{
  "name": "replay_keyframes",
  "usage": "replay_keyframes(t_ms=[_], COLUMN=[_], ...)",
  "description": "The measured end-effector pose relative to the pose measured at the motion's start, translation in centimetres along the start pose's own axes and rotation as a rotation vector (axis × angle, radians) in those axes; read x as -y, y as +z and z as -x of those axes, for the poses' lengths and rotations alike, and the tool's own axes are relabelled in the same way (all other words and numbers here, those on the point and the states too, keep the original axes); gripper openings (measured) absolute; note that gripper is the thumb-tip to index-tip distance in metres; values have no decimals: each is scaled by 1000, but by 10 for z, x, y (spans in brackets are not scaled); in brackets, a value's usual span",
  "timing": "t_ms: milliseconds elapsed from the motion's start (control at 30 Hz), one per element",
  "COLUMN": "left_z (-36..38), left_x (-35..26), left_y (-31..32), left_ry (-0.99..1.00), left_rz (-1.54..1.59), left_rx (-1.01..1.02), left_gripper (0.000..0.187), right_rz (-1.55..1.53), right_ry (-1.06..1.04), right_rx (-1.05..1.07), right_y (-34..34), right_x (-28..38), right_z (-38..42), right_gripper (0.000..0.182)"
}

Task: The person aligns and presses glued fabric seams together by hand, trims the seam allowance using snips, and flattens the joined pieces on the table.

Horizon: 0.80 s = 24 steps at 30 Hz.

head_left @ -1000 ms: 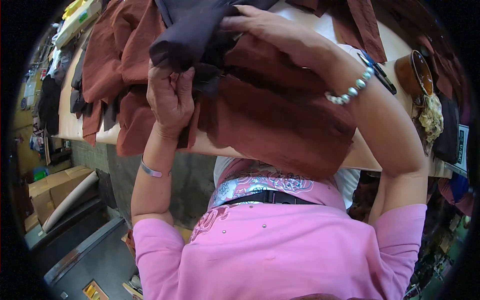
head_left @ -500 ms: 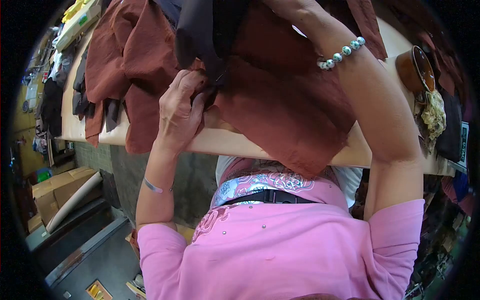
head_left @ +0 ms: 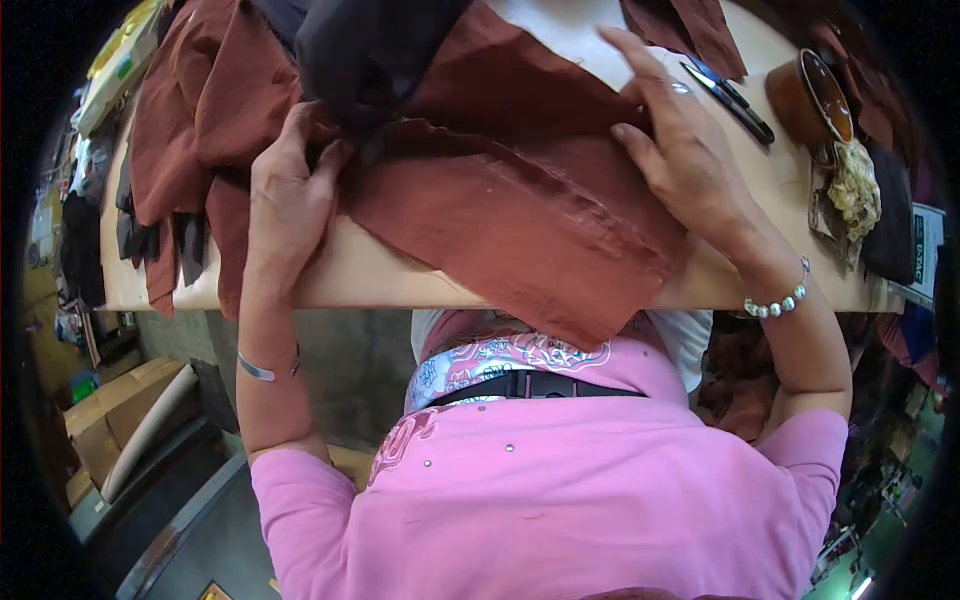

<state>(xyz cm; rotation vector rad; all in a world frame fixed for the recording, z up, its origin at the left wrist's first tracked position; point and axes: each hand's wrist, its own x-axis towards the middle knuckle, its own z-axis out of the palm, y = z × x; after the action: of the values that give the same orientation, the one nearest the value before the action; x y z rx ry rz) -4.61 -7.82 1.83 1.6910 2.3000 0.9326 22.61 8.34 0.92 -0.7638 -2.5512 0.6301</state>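
Note:
Reddish-brown cloth (head_left: 500, 230) lies across the worktable, its front corner hanging over the edge against my lap. My left hand (head_left: 285, 195) pinches this cloth near its left side, beside a dark piece of fabric (head_left: 370, 60) that covers part of it. At the cloth's right edge is my right hand (head_left: 690, 150), thumb and fingers spread, with nothing visibly gripped. A pointed black-handled cutting tool (head_left: 735, 100) rests on the table just beyond that hand.
A brown glazed pot (head_left: 795, 100) stands at the right, with a pale crumpled bundle (head_left: 855, 190) in front of it. More brown cloth (head_left: 200, 110) is heaped on the left. The pale table's front edge (head_left: 400, 292) runs before my waist. Cardboard boxes (head_left: 120, 400) sit lower left.
My right hand has come back from the far side toward the cloth's right edge, uncovering the cutting tool. My left hand, the cloth and the dark fabric appear farther left in view.

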Motion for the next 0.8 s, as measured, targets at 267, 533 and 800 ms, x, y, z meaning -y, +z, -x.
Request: replay_keyframes(t_ms=[267, 533, 800], left_z=[-9, -12, -14], left_x=[2, -41, -56], left_y=[-56, -74, 39], left_ry=[-209, 69, 555], left_rz=[140, 599, -339], left_rx=[-186, -548, 152], left_gripper=[22, 15, 50], right_rz=[-104, -246, -126], right_ry=[118, -88, -36], right_rx=[197, 13, 84], right_y=[-7, 7, -19], right_x=[1, -16, -19], right_z=[-58, -49, -31], right_gripper=[70, 64, 61])
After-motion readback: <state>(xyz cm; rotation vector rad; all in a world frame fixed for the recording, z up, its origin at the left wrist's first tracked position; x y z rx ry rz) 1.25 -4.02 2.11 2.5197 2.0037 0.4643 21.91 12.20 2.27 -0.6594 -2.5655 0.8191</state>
